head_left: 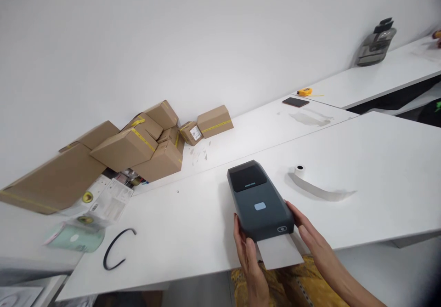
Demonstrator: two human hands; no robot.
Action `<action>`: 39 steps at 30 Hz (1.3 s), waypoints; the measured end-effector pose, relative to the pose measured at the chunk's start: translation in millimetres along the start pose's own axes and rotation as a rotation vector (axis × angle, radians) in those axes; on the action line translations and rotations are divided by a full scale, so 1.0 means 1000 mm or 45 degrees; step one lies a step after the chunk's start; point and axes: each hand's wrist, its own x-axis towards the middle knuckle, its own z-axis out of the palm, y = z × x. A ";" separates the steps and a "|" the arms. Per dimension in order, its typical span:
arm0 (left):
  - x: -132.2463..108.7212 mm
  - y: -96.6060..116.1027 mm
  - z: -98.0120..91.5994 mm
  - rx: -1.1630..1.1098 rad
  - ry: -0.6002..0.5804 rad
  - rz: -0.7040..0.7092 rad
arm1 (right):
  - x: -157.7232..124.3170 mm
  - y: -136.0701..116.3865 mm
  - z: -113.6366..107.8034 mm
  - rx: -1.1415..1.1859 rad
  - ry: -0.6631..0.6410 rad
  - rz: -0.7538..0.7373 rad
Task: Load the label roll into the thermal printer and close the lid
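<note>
A dark grey label printer [263, 206] rests near the front edge of the white table, turned slightly. A blank white label [279, 251] sticks out of its near end, over the table edge. My left hand [247, 251] grips the printer's left lower corner, fingers along the side and thumb by the front. Against the right side lies my right hand [306, 226], its fingers partly hidden behind the casing. To the right of the printer stands a small roll of white paper [299, 171], its loose strip [325, 192] curling across the table.
Cardboard boxes [126, 148] are piled at the back left, with a smaller box [215, 121] beside them. A black curved band [112, 248] and a mint-green pouch [77, 238] lie at left. A phone [295, 101], yellow tape measure [304, 92] and bottle [377, 45] are far right.
</note>
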 end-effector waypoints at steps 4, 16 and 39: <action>-0.001 -0.004 0.001 -0.006 -0.004 0.058 | -0.001 -0.003 0.002 -0.038 -0.011 -0.066; -0.005 -0.003 -0.003 0.122 -0.020 0.078 | -0.006 -0.008 0.008 -0.196 0.000 -0.231; 0.143 0.040 0.021 0.339 -0.125 0.243 | 0.190 -0.173 0.035 -0.848 0.315 -0.844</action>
